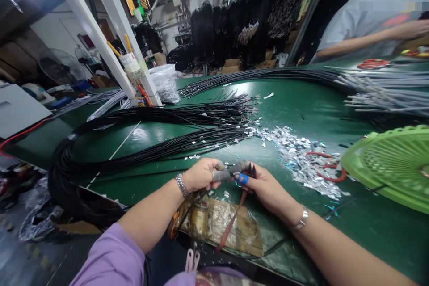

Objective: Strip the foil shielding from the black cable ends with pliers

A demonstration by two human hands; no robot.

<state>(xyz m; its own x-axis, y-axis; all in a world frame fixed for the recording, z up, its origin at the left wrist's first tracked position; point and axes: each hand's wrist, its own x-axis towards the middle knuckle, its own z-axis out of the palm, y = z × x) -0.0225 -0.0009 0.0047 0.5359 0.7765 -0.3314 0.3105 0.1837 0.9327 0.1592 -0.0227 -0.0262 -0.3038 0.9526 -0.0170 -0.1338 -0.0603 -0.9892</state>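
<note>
My left hand (201, 174) and my right hand (264, 187) meet over the near edge of the green table (301, 103). Both are closed, their taped fingertips pinching the end of a black cable (196, 200) that runs down toward me. A blue guard covers one finger of my right hand. That hand also holds a small tool with brown-red handles (234, 219) hanging below it. Bundles of long black cables (161, 143) lie across the table just beyond my hands, looping off the left edge.
Silver foil scraps (301, 156) and red-handled scissors (326, 172) lie to the right. A green fan guard (392, 165) sits at the right edge. Grey cables (385, 89) lie at the far right by another person's arm (365, 40). A taped cardboard pad (221, 225) lies under my hands.
</note>
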